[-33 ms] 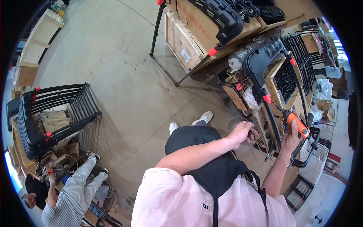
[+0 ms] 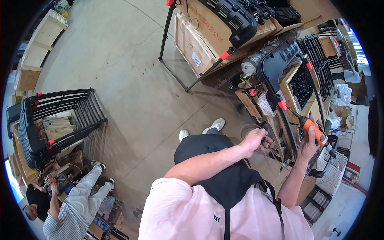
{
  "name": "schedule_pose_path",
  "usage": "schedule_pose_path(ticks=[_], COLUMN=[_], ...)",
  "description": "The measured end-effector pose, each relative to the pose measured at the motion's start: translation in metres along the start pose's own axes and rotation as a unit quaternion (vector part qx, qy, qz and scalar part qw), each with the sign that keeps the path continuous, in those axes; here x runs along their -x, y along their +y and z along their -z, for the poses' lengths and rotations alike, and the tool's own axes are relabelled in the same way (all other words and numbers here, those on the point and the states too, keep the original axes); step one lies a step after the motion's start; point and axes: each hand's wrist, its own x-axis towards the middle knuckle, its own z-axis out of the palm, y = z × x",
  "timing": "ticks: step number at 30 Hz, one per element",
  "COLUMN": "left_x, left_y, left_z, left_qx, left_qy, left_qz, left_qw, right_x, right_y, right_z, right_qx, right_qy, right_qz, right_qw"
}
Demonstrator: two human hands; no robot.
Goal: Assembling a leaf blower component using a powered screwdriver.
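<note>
My right hand (image 2: 306, 150) grips an orange power screwdriver (image 2: 315, 131), its tip pointing up-left at a long black plastic grille (image 2: 276, 64) clamped on a stand in front of me. Red clips (image 2: 282, 105) hold the grille's edge. My left hand (image 2: 256, 141) is closed, its fingertips pinched on a small dark part (image 2: 264, 140) near the grille's lower end. It is too small to identify. A wooden box of small black parts (image 2: 302, 84) sits just behind the grille.
A large wooden crate (image 2: 200, 36) carries another black grille (image 2: 234, 18) at the top. A black tripod stand (image 2: 172, 60) leans beside it. At the left, a grille (image 2: 52, 120) rests on a rack, and a person (image 2: 68, 210) crouches below it. Wooden shelving (image 2: 36, 52) stands far left.
</note>
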Motion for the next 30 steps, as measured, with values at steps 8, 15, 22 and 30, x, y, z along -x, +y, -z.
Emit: schedule_pose_path(ticks=[8, 15, 22, 30], left_x=[-0.005, -0.028, -0.068, -0.178], left_y=[0.025, 0.058, 0.156, 0.217], left_z=[0.020, 0.026, -0.012, -0.071], left_qx=[-0.037, -0.039, -0.189, -0.600], left_qy=[-0.016, 0.091, 0.138, 0.072], left_qz=[-0.057, -0.084, -0.194, -0.200], left_qw=[0.998, 0.992, 0.953, 0.771], right_x=[-0.039, -0.085, -0.131, -0.126], right_y=[0.003, 0.002, 0.019, 0.026], right_z=[-0.002, -0.015, -0.006, -0.005], right_qx=[-0.008, 0.027, -0.010, -0.017], right_qy=[-0.027, -0.077, -0.153, -0.180], right_qz=[0.002, -0.003, -0.044, -0.103], right_qw=[1.000, 0.997, 0.987, 0.978])
